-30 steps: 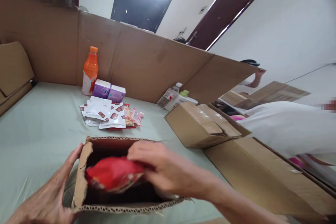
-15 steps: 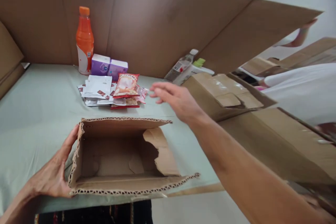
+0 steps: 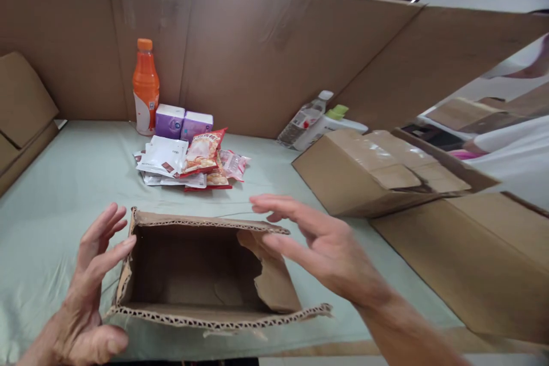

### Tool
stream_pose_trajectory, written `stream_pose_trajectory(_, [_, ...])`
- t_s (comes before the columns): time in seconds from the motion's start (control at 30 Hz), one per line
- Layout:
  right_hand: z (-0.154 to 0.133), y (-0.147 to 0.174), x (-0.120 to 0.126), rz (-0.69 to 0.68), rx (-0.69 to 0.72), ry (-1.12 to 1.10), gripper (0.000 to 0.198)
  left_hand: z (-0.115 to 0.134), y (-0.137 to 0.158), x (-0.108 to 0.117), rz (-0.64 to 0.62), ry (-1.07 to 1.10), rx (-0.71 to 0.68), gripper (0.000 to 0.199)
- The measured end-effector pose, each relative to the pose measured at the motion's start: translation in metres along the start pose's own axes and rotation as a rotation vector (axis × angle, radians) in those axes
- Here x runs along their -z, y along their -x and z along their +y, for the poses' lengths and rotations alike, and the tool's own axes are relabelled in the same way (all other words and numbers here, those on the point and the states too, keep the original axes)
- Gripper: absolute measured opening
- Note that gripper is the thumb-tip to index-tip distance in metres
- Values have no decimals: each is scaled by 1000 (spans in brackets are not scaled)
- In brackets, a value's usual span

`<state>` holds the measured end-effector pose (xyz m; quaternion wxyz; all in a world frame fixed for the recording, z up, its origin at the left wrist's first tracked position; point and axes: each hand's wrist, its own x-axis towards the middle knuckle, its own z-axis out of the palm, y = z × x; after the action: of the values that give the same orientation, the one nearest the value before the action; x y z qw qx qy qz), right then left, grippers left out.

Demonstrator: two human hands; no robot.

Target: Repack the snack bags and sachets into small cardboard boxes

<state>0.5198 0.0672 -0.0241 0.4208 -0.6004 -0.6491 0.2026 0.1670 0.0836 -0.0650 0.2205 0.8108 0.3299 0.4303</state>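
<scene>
An open cardboard box point(image 3: 206, 315) with ragged cut edges lies in front of me on the pale green cloth, its hollow inside facing up at me. At its left side is my left hand point(image 3: 92, 286), fingers spread and nothing held. My right hand point(image 3: 326, 246) hovers over the box's right end, fingers apart, also holding nothing. Beyond the box is a pile of white sachets point(image 3: 163, 155) and red snack packets point(image 3: 205, 151), with a pink clear packet point(image 3: 234, 164) at its right.
Behind the pile stand an orange drink bottle point(image 3: 146, 88) and two purple tissue packs point(image 3: 170, 121). A clear bottle point(image 3: 305, 120) and a white green-capped bottle point(image 3: 332, 126) lean by the cardboard wall point(image 3: 257, 51). More cardboard boxes point(image 3: 343, 168) are at right; a person's white clothing shows beyond.
My right hand has come back from beside the packets to the box's right end. My left hand has let go of the box's left wall and spread its fingers. The view has shifted.
</scene>
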Motion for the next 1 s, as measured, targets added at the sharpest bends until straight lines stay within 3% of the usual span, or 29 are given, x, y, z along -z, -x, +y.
stream_pose_trajectory(0.03, [-2, -7, -6, 16, -29, 6, 26, -2, 1, 0, 1, 6, -27, 58])
stream_pose_trajectory(0.17, [-2, -29, -29, 7, -124, -118, 45, -13, 2, 4, -58, -59, -147, 45])
stream_pose_trajectory(0.27, [7, -28, -33, -5, -130, -234, 49, -13, -1, 4, -108, -102, -205, 40])
stream_pose_trajectory(0.37, [17, -13, -25, 26, -40, -331, 46, -7, -5, 1, -56, -97, -91, 42])
stream_pose_trajectory(0.43, [22, 1, -15, 14, 70, -386, 45, -3, -5, -4, 30, -38, 17, 59])
stream_pose_trajectory(0.53, [23, 22, -3, -126, 246, -314, 55, 1, -4, -9, 69, -32, 88, 68])
stream_pose_trajectory(0.63, [21, 41, 2, -219, 403, -39, 59, 1, -5, -4, -26, -130, 109, 54])
stream_pose_trajectory(0.73, [20, 56, 0, -196, 489, 181, 66, -5, -12, 10, -188, -112, 151, 46])
stream_pose_trajectory(0.9, [28, 74, -3, -219, 431, 274, 75, -21, -27, 35, -480, 93, 40, 74])
stream_pose_trajectory(1.0, [39, 75, -3, -218, 425, 260, 73, -23, -26, 37, -540, 128, 41, 83])
